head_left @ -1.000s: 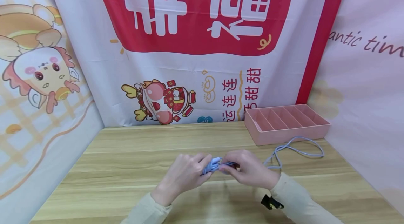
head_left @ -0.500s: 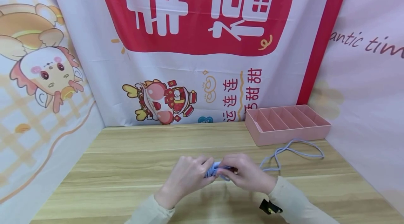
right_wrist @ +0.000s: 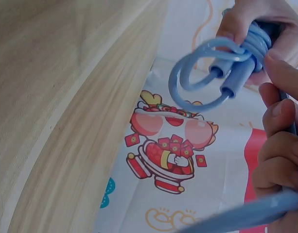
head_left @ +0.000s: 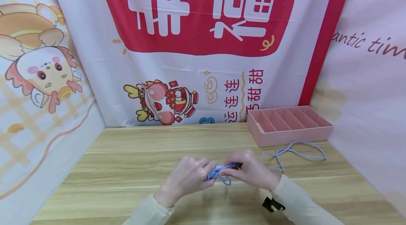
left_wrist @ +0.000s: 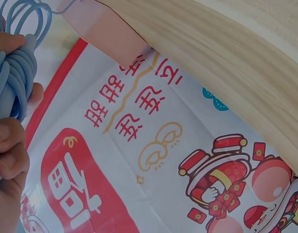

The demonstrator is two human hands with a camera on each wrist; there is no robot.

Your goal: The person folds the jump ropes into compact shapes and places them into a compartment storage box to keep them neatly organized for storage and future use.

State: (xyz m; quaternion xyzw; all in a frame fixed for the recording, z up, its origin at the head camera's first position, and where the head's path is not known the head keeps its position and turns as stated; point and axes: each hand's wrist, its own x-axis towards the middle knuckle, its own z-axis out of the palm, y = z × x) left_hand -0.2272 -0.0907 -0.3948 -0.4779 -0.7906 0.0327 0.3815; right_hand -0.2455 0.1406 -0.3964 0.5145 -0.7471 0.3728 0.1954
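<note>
One blue cord (head_left: 211,173): left hand (head_left: 188,176), right hand (head_left: 252,170) gripping

This looks like a small screened-off booth: a wood-grain table (head_left: 136,147) is closed in by a creased back cloth (head_left: 200,42) whose large characters and cartoon lie sideways, a cartoon-printed left hanging (head_left: 23,91) and a lettered right hanging (head_left: 368,84). Whether home, shop or office surrounds it cannot be told.

I see the light-blue cord (head_left: 211,174) wound tightly around two blue cylindrical ends (right_wrist: 238,80), bundled above the counter (head_left: 142,161); a long slack loop (head_left: 306,155) lies rightward.
</note>
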